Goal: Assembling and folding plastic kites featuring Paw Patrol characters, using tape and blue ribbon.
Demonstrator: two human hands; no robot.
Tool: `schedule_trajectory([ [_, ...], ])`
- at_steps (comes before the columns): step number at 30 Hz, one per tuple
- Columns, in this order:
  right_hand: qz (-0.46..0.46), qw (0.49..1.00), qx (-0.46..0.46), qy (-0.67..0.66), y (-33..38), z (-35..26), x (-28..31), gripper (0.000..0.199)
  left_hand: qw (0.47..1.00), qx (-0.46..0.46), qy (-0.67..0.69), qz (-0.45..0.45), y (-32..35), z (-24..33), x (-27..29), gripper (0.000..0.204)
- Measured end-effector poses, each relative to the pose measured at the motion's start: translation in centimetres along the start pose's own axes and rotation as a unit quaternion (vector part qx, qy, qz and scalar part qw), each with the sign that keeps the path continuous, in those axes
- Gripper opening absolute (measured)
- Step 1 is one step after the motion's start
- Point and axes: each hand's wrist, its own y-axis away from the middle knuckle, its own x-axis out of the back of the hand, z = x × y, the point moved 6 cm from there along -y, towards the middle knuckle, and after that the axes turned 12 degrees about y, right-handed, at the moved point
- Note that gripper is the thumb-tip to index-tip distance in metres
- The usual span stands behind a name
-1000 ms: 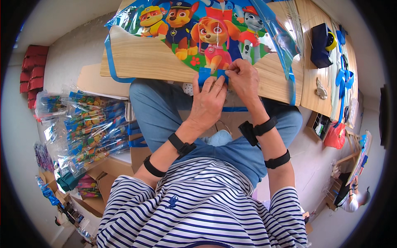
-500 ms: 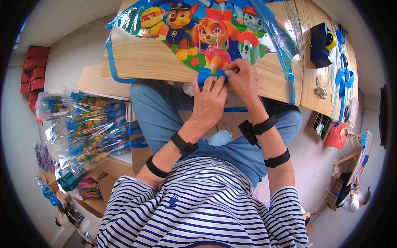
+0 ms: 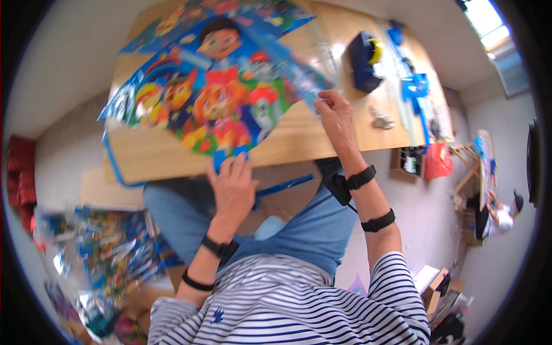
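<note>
Across the wooden table before me lies a glossy printed sheet of cartoon dogs and a dark-haired figure, any lettering too blurred to read. My left hand stretches its fingers over two blue tabs at the sheet's lower tip, partly covering them; I cannot tell whether they pinch. My right hand is curled, thumb toward fingers, at the sheet's right edge; blur hides whether it grips the film. On my striped shirt sits a small dark emblem. To the right stand a dark box with a yellow roll, a small pale object and blue ribbon. Shiny plastic packs heap at lower left.
</note>
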Motion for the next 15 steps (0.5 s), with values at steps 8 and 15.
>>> schedule_trajectory([
  [8,0.173,0.938,-0.248,-0.167,-9.8,9.7,14.2,0.036,1.0,-0.006,-0.003,-0.022,0.1,0.1,-0.1,0.057],
  [15,0.078,0.912,-0.368,-0.162,-13.6,10.2,14.7,0.031,1.0,0.0,0.003,-0.029,-0.3,0.2,0.0,0.056],
])
